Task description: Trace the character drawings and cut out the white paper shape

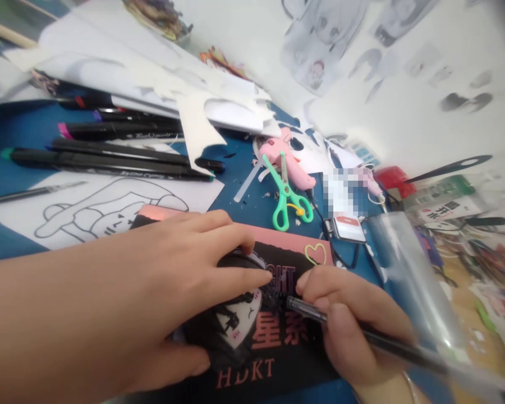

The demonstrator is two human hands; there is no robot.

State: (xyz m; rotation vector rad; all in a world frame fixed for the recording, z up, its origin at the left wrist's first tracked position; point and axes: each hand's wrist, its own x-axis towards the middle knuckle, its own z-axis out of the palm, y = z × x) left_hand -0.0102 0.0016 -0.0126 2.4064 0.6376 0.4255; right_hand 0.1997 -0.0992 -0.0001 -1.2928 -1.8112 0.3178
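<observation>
My left hand (pixel 180 286) lies over a paper cutout (pixel 242 317) of a cartoon face with black hair, fingers spread and pressing it down. Under the cutout is a black and pink printed cover (pixel 292 365) with "HDKT" lettering and a yellow-green heart outline. My right hand (pixel 357 331) is closed around a black pen (pixel 305 308), its tip at the cutout's dark right edge, close to my left index fingertip. Whether the tip touches the paper cannot be made out. Part of the cutout is hidden beneath my left hand.
Several black markers (pixel 122 163) lie at the left on a line drawing (pixel 88 213). Green-handled scissors (pixel 286 196) rest beside a pink glue gun (pixel 292 163). A phone (pixel 349 229) and a clear plastic roll (pixel 416 280) are at the right. White paper sheets (pixel 101 56) are piled behind.
</observation>
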